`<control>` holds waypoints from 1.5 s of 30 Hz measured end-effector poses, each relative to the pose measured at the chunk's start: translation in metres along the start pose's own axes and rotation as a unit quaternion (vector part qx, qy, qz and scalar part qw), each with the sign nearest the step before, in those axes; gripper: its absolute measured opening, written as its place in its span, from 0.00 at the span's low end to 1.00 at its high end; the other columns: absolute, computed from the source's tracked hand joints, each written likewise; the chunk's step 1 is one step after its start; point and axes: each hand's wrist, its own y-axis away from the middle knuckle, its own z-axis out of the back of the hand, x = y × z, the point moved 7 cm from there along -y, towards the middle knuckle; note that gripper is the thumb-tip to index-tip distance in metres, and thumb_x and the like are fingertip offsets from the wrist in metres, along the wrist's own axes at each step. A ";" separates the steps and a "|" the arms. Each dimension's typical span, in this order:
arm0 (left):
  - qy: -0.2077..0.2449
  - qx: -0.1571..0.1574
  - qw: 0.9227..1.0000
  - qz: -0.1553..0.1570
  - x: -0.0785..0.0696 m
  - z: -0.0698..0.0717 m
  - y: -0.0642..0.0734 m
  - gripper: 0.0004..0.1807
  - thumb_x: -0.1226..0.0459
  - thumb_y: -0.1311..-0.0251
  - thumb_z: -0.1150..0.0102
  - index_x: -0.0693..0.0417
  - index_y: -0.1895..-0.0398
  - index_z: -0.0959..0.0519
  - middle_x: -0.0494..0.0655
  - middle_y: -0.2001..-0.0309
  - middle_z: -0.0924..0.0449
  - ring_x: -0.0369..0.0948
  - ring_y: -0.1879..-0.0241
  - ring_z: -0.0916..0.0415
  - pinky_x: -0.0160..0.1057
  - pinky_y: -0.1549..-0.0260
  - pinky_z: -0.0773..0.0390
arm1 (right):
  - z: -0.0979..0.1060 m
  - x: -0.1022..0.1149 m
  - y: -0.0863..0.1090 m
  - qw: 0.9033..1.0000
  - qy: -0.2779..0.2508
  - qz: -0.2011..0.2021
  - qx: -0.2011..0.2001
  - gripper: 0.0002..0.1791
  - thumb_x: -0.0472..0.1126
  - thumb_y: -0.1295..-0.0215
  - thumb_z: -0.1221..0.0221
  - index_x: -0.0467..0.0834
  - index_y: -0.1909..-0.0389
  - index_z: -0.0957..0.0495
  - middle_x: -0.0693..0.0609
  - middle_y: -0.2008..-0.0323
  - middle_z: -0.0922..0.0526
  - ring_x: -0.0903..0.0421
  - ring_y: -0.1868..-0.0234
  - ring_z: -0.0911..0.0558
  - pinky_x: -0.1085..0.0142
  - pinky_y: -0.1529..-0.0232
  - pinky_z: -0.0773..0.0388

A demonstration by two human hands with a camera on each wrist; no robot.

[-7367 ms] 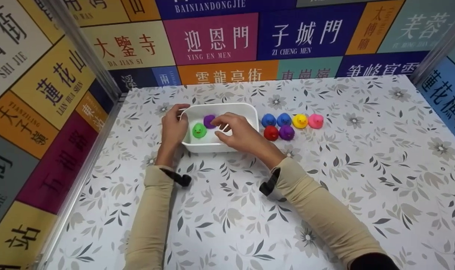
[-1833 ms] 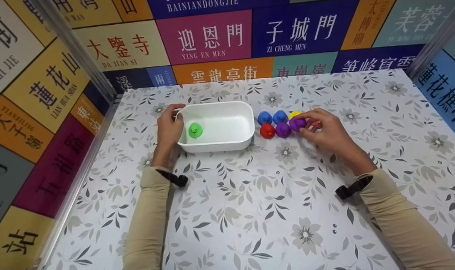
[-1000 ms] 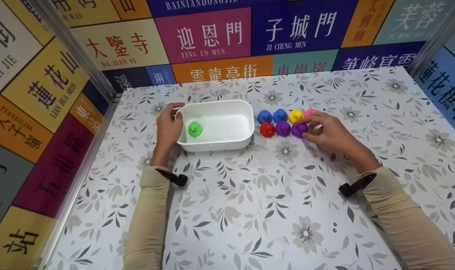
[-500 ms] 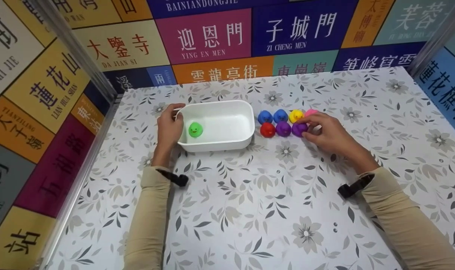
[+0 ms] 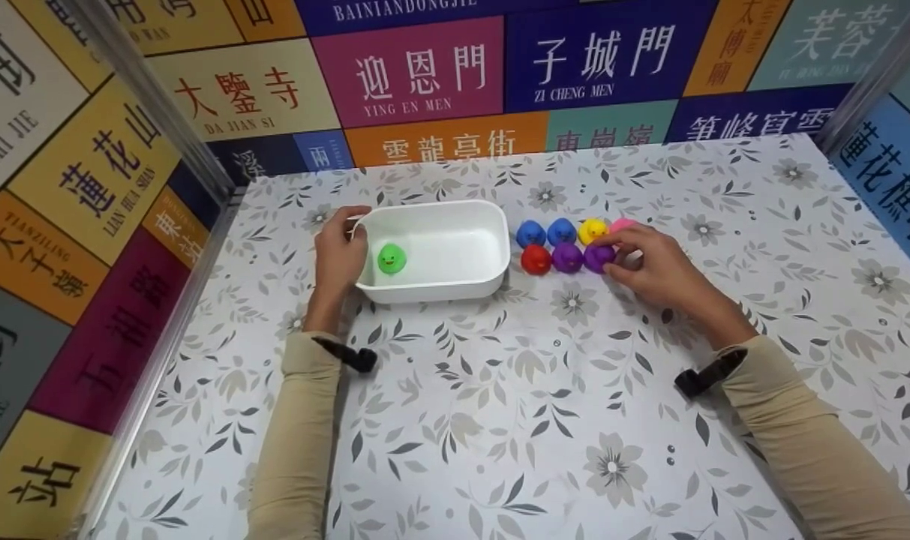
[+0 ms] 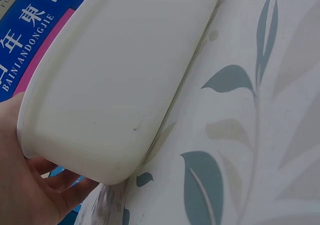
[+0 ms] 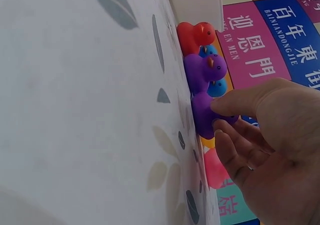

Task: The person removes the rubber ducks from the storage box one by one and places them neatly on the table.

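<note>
My left hand [image 5: 340, 251] grips the left end of a white plastic tub [image 5: 432, 291], its thumb at the rim; in the left wrist view the fingers reach round the tub's end wall. Inside the tub, near its left end, sits a green rubber duck [image 5: 391, 259]. My right hand [image 5: 653, 262] pinches a purple rubber duck [image 7: 202, 116] between thumb and fingers, and that duck rests on the table. Beside it, in the same front row, stand another purple duck [image 5: 567, 258] and a red duck [image 5: 536, 259].
Behind the front row are two blue ducks [image 5: 530, 234], a yellow duck [image 5: 593, 231] and a pink duck [image 5: 621, 224], which my right hand partly hides. A leaf-patterned cloth covers the table [image 5: 485, 420]. Panels with large lettering [image 5: 417, 71] rise along the back and sides.
Earlier the purple duck lay in the tub with my right hand over it. My right hand has carried it rightward and set it beside the other purple duck. During the last second, almost nothing moves.
</note>
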 end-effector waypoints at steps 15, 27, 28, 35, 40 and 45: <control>0.007 -0.008 1.000 -0.013 0.000 0.001 0.000 0.19 0.68 0.23 0.49 0.50 0.36 0.16 0.54 0.42 0.10 0.47 0.48 0.13 0.46 0.47 0.19 | 0.002 0.001 0.001 1.000 -0.016 0.010 -0.011 0.26 0.31 0.34 0.28 0.41 0.35 0.17 0.42 0.38 0.16 0.47 0.54 0.14 0.79 0.56 0.21; 0.008 -0.002 1.000 -0.006 -0.001 0.000 -0.001 0.19 0.68 0.23 0.49 0.51 0.36 0.16 0.55 0.40 0.11 0.47 0.44 0.13 0.48 0.44 0.18 | 0.007 0.014 -0.002 0.999 0.003 0.014 -0.048 0.24 0.38 0.33 0.26 0.39 0.37 0.16 0.41 0.47 0.14 0.49 0.59 0.20 0.78 0.63 0.30; 0.007 -0.002 1.000 -0.005 -0.001 0.000 -0.001 0.19 0.68 0.23 0.49 0.51 0.36 0.16 0.55 0.40 0.11 0.47 0.44 0.13 0.48 0.44 0.18 | 0.007 0.016 -0.002 0.999 0.003 0.010 -0.051 0.24 0.39 0.32 0.26 0.40 0.37 0.16 0.41 0.48 0.14 0.50 0.60 0.20 0.77 0.64 0.31; 0.009 -0.001 1.000 -0.002 0.000 0.001 0.000 0.19 0.68 0.23 0.49 0.50 0.36 0.17 0.53 0.39 0.12 0.46 0.42 0.14 0.48 0.43 0.18 | 0.002 0.033 -0.008 0.997 -0.007 0.013 -0.075 0.22 0.37 0.32 0.27 0.43 0.38 0.15 0.41 0.50 0.12 0.49 0.60 0.22 0.74 0.62 0.32; 0.006 -0.004 1.000 -0.007 0.000 0.001 0.000 0.20 0.69 0.24 0.50 0.52 0.35 0.17 0.54 0.39 0.12 0.48 0.42 0.14 0.49 0.42 0.18 | -0.005 0.050 -0.014 0.995 -0.014 0.046 -0.085 0.20 0.36 0.33 0.27 0.42 0.41 0.13 0.40 0.52 0.12 0.52 0.64 0.23 0.73 0.64 0.32; 0.007 -0.002 1.000 -0.007 -0.001 0.000 -0.001 0.20 0.69 0.24 0.50 0.53 0.35 0.17 0.54 0.38 0.12 0.48 0.40 0.14 0.49 0.41 0.18 | -0.016 0.065 -0.021 0.995 -0.039 0.060 -0.074 0.19 0.37 0.32 0.27 0.44 0.41 0.13 0.40 0.55 0.13 0.50 0.64 0.22 0.69 0.64 0.28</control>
